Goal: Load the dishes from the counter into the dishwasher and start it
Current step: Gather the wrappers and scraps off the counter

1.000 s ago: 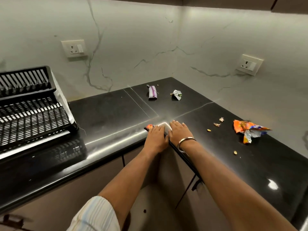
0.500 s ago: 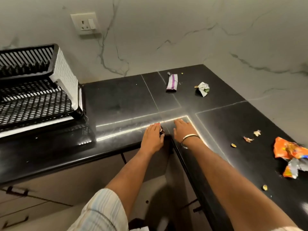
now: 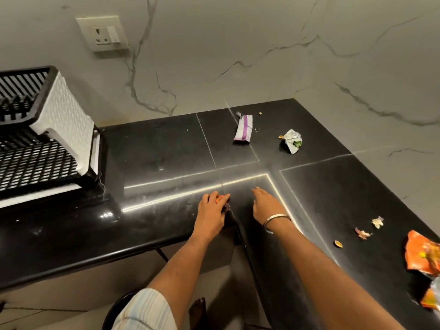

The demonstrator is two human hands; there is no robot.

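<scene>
My left hand [image 3: 211,211] rests at the inner corner of the black L-shaped counter [image 3: 154,151], its fingers closed over a small orange scrap [image 3: 219,199] that is mostly hidden. My right hand [image 3: 266,204], with a metal bangle on the wrist, lies flat on the counter a little to the right, fingers together and holding nothing. A black and white dish rack [image 3: 42,144] stands on the counter at the left, with no dishes visible in it. No dishwasher shows in the head view.
Litter lies on the counter: a purple and white wrapper [image 3: 243,128], a crumpled silver wrapper [image 3: 292,141], an orange snack packet [image 3: 423,257] at the right edge, and small peel bits [image 3: 363,233]. A wall socket [image 3: 102,33] sits above the rack. My bare foot [image 3: 197,310] is on the floor below.
The view has tilted down and shifted left. A white piece under my hands one second ago is no longer seen. My hands have drawn slightly apart at the counter's corner.
</scene>
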